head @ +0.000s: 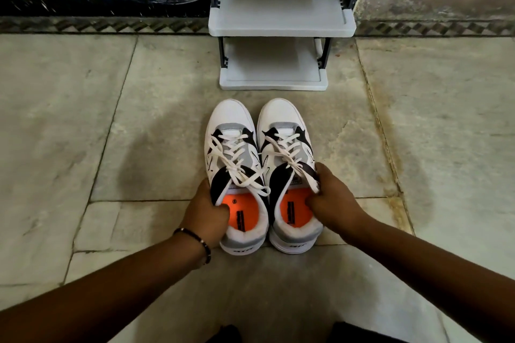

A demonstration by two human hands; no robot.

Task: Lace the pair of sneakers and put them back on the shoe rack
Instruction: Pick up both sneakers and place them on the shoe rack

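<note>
gripping both sneakers at the collars — left hand (pixel 204 210) closed on the left sneaker (pixel 235 175), fingers inside over the orange insole, right hand (pixel 331 203) closed on the right sneaker (pixel 289 172). shoes laced, side by side on the stone floor (pixel 83 133), toes ahead of the hands pointing at the grey shoe rack (pixel 281 28) — its shelves just beyond them.

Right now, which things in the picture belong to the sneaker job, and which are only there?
Part of the job:
- left sneaker, held by the left hand
- right sneaker, held by the right hand
- white laces
- grey shoe rack, shelves bare

Only there:
- stone floor
- beaded bracelet on the left wrist
</note>
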